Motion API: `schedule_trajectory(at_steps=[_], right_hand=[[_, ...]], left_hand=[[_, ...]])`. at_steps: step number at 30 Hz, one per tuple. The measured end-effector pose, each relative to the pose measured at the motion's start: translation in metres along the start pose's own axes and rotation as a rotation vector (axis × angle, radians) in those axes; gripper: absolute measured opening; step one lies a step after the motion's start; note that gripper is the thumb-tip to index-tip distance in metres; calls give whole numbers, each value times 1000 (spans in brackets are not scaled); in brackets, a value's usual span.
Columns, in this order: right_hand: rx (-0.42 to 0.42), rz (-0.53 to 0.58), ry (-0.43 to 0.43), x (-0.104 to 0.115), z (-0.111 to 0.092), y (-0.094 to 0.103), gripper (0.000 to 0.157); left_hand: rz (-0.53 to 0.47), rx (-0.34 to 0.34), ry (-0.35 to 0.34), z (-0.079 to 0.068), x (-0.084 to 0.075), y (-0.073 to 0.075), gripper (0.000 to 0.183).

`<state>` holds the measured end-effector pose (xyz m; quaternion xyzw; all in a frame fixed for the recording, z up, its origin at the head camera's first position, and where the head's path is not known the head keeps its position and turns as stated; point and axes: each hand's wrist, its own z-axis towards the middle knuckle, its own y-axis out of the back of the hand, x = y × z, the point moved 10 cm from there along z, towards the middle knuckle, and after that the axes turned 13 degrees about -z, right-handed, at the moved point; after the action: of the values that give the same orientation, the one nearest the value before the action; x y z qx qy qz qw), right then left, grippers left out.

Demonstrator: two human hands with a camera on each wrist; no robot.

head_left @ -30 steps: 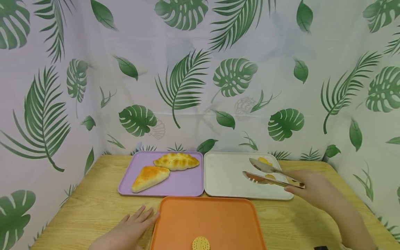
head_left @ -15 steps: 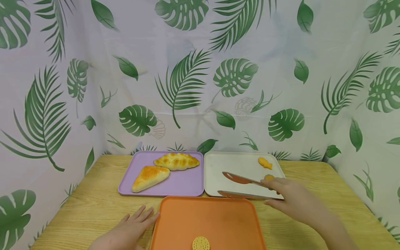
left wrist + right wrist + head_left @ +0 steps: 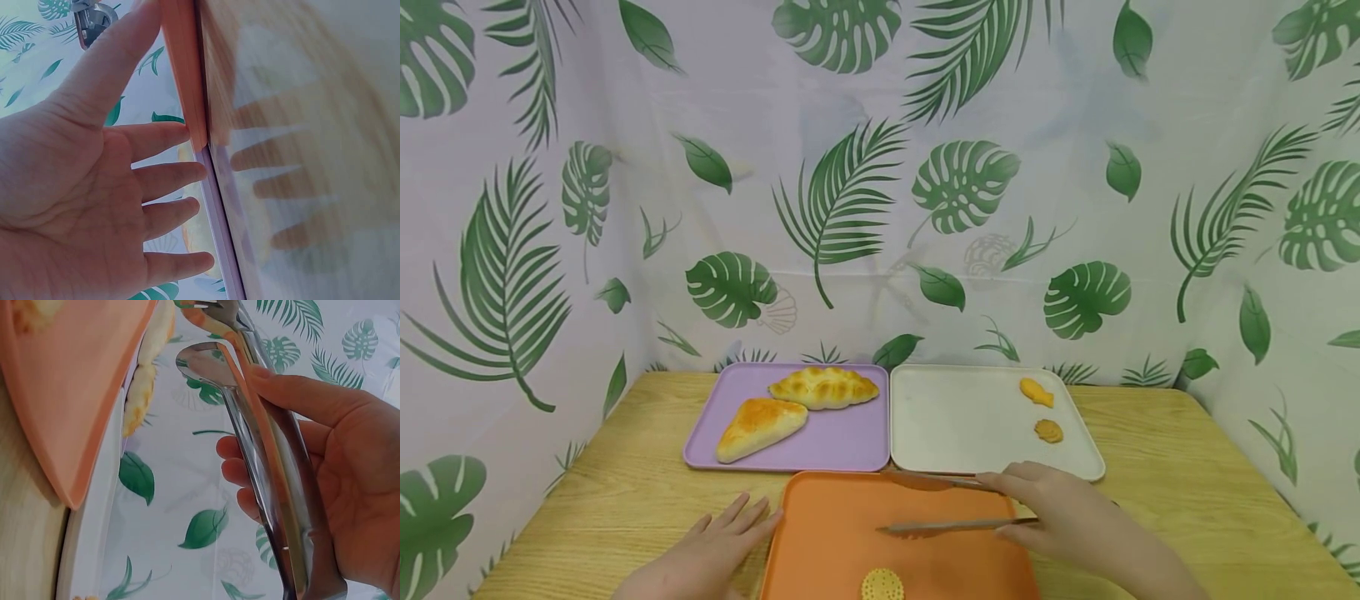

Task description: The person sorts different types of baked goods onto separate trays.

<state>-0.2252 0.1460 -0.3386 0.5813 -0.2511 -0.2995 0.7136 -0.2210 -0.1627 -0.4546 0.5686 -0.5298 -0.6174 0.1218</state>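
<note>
My right hand [image 3: 1067, 517] grips metal tongs [image 3: 955, 527] over the orange tray [image 3: 827, 525], their arms apart and pointing left. In the right wrist view the thumb presses one arm of the tongs [image 3: 297, 462] while the fingers curl round the other; nothing sits between the tips. A round yellow cookie [image 3: 882, 586] dotted with small holes lies on the tray below the tongs. My left hand [image 3: 707, 546] lies spread at the tray's left edge. Seen from the left wrist, its thumb and index finger reach the orange rim [image 3: 187, 75], the other fingers straight.
Behind the orange tray, a purple tray [image 3: 842, 446] bears a triangular bread [image 3: 762, 427] and a ridged bread [image 3: 823, 388]. To its right, a white tray [image 3: 951, 417] holds a fish-shaped cracker [image 3: 1036, 392] and a small brown cookie [image 3: 1048, 431]. Leaf-printed cloth [image 3: 850, 325] encloses the table.
My right hand has brought the tongs from over the white tray left and toward me, over the orange tray. The tongs stay apart. My left hand has kept its place.
</note>
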Motion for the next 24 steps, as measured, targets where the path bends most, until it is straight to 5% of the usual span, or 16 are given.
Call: schedule_trajectory(at_steps=[11, 24], right_hand=[[248, 91, 34, 25, 5, -34, 41], [362, 231, 18, 33, 4, -51, 33]], left_hand=[[24, 12, 19, 1, -2, 0, 96], [24, 13, 14, 1, -1, 0, 96]])
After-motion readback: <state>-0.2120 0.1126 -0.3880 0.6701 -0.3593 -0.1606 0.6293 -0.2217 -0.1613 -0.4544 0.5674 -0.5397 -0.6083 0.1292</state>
